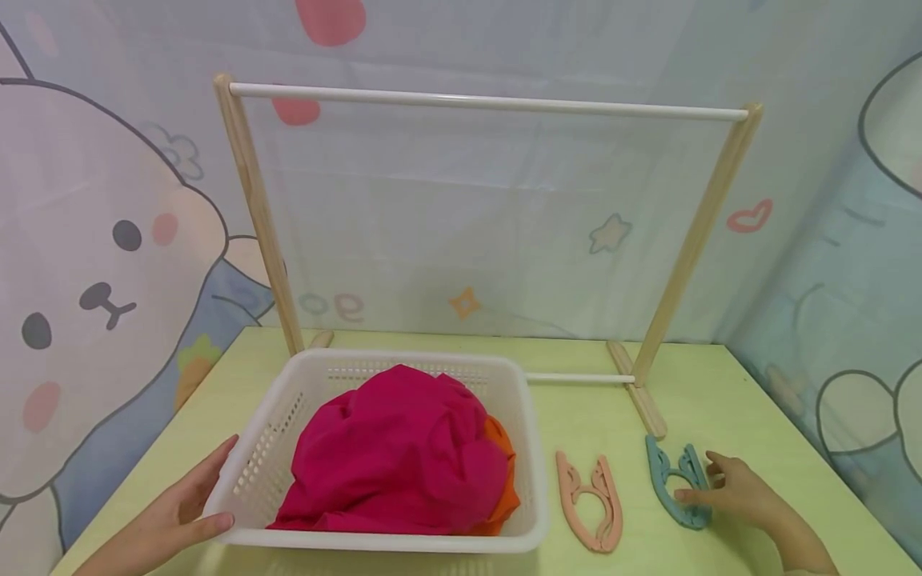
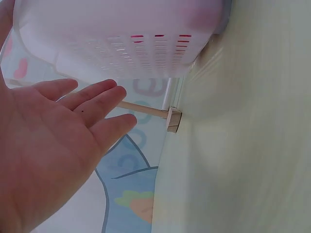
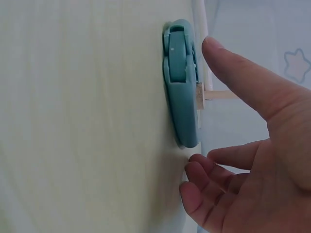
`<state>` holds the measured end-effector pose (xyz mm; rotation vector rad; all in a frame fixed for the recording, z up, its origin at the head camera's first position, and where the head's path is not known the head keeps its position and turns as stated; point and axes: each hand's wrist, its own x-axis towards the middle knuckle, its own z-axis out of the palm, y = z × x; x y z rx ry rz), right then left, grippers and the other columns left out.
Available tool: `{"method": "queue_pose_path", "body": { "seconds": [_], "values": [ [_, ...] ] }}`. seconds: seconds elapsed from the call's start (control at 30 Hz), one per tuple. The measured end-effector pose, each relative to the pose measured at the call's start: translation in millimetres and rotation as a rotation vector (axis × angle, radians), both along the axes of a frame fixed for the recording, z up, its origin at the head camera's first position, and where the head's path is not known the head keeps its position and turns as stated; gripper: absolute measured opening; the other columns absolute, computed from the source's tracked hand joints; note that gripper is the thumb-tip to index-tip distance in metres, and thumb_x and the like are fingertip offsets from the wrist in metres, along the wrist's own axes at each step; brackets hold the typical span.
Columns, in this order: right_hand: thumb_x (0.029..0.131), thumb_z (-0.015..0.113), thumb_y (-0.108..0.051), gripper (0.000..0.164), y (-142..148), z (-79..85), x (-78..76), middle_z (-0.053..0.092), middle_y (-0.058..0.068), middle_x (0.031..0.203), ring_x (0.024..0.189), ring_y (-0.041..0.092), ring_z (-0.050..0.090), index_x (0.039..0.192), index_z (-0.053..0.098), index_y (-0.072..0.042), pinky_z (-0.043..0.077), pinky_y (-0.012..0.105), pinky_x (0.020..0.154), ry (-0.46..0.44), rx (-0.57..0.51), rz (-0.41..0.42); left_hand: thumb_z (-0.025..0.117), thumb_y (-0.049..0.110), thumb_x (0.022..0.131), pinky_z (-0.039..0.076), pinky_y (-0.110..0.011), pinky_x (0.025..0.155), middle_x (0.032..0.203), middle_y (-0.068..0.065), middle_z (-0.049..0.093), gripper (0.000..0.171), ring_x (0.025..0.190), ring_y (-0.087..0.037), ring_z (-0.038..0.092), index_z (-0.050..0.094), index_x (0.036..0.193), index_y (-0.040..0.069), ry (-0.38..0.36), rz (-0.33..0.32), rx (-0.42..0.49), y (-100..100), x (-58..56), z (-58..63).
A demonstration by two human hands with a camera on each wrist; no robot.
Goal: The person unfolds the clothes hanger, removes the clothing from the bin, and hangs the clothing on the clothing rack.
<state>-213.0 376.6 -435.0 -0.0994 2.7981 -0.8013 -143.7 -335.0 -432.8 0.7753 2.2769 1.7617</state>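
Note:
A white plastic basket (image 1: pixel 382 542) holds a crumpled magenta cloth (image 1: pixel 403 456), with an orange cloth (image 1: pixel 507 504) partly hidden beneath it. My left hand (image 1: pixel 169 508) is at the basket's left side, thumb by the front corner and fingers extended along the wall; the left wrist view shows its palm uncovered. On the right, my right hand (image 1: pixel 745 492) reaches over a teal folding hanger (image 1: pixel 659 476) lying folded on the table. Its thumb overlaps the hanger in the head view, while the right wrist view shows thumb and loosely bent fingers spread around it, not gripping.
A folded peach hanger (image 1: pixel 574 512) lies between the basket and the teal hanger. Behind stands a wooden rack with a white top rod (image 1: pixel 490 102); its right foot (image 1: pixel 648 410) reaches close to the teal hanger. A cartoon-printed curtain (image 1: pixel 446 224) surrounds the pale yellow-green table (image 1: pixel 576 416).

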Motion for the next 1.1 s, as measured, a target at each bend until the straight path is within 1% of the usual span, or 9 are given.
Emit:
{"method": "queue_pose_path", "body": {
  "seconds": [0.1,0.23,0.33,0.5,0.63,0.7,0.83,0.97,1.1],
  "values": [
    [0.083,0.073,-0.044,0.101,-0.9,-2.7,-0.1,0.051,0.045,0.115,0.106,0.054,0.054,0.127,0.025,0.033,0.048,0.057,0.088,-0.004,0.013,-0.006,0.046,-0.011,0.094,0.054,-0.026,0.083,0.143,0.028,0.033,0.084,0.12,0.006,0.045,0.002,0.156,0.024,-0.016,-0.052,0.068,0.9,-1.3,-1.8],
    [0.082,0.073,-0.046,0.101,-2.7,-4.7,0.6,0.051,0.045,0.114,0.107,0.057,0.052,0.126,0.028,0.033,0.047,0.059,0.089,-0.004,0.039,-0.015,0.044,-0.013,0.093,0.054,-0.028,0.084,0.144,0.026,0.034,0.084,0.121,0.004,0.046,0.0,0.156,0.021,-0.01,-0.098,0.121,1.2,-2.3,-3.7],
    [0.082,0.073,-0.046,0.099,-4.3,-5.1,1.2,0.052,0.044,0.114,0.107,0.056,0.052,0.126,0.03,0.032,0.047,0.059,0.088,-0.004,0.041,-0.017,0.044,-0.015,0.093,0.054,-0.028,0.084,0.144,0.025,0.034,0.085,0.122,0.004,0.046,-0.001,0.156,0.019,0.001,-0.107,0.132,1.0,-2.4,-4.9],
    [0.083,0.073,-0.044,0.093,-7.5,-4.2,2.8,0.056,0.039,0.111,0.105,0.053,0.055,0.127,0.035,0.028,0.048,0.058,0.086,-0.013,0.011,-0.019,0.043,-0.015,0.093,0.054,-0.027,0.085,0.145,0.025,0.033,0.085,0.122,0.005,0.045,-0.002,0.156,0.018,0.007,-0.102,0.134,0.6,-2.2,-6.7],
    [0.083,0.073,-0.044,0.093,-10.0,-2.9,3.7,0.055,0.04,0.113,0.106,0.055,0.053,0.127,0.034,0.028,0.048,0.059,0.086,-0.018,0.009,-0.024,0.042,-0.016,0.093,0.054,-0.027,0.084,0.144,0.025,0.034,0.085,0.122,0.005,0.045,-0.003,0.156,0.018,0.015,-0.095,0.129,0.3,-2.0,-7.9],
    [0.083,0.073,-0.045,0.095,-11.2,-2.3,3.9,0.053,0.042,0.115,0.107,0.056,0.052,0.128,0.034,0.028,0.047,0.059,0.086,-0.022,0.017,-0.03,0.042,-0.016,0.093,0.053,-0.026,0.085,0.144,0.025,0.034,0.085,0.122,0.005,0.044,-0.003,0.156,0.018,0.007,-0.098,0.132,-0.2,-1.6,-8.3],
    [0.08,0.075,-0.046,0.096,-14.2,-1.6,4.0,0.053,0.041,0.115,0.106,0.055,0.053,0.127,0.036,0.027,0.047,0.059,0.086,-0.027,0.025,-0.056,0.042,-0.013,0.095,0.053,-0.026,0.086,0.144,0.025,0.035,0.084,0.122,0.004,0.044,-0.004,0.156,0.023,-0.036,-0.118,0.155,-1.3,-1.3,-9.0],
    [0.078,0.077,-0.045,0.094,-16.3,-0.4,3.5,0.056,0.039,0.111,0.102,0.05,0.057,0.126,0.038,0.026,0.049,0.056,0.085,-0.027,0.018,-0.083,0.041,-0.013,0.095,0.053,-0.027,0.087,0.143,0.024,0.035,0.084,0.122,0.003,0.045,-0.005,0.156,0.024,-0.05,-0.138,0.168,-1.7,-1.5,-9.4],
    [0.08,0.076,-0.043,0.092,-16.6,0.7,3.8,0.056,0.04,0.111,0.1,0.048,0.058,0.125,0.038,0.027,0.05,0.055,0.084,-0.036,0.01,-0.083,0.04,-0.013,0.095,0.053,-0.027,0.087,0.143,0.023,0.036,0.084,0.122,0.002,0.046,-0.006,0.156,0.024,-0.056,-0.145,0.17,-2.1,-1.7,-9.7]
  ]
}}
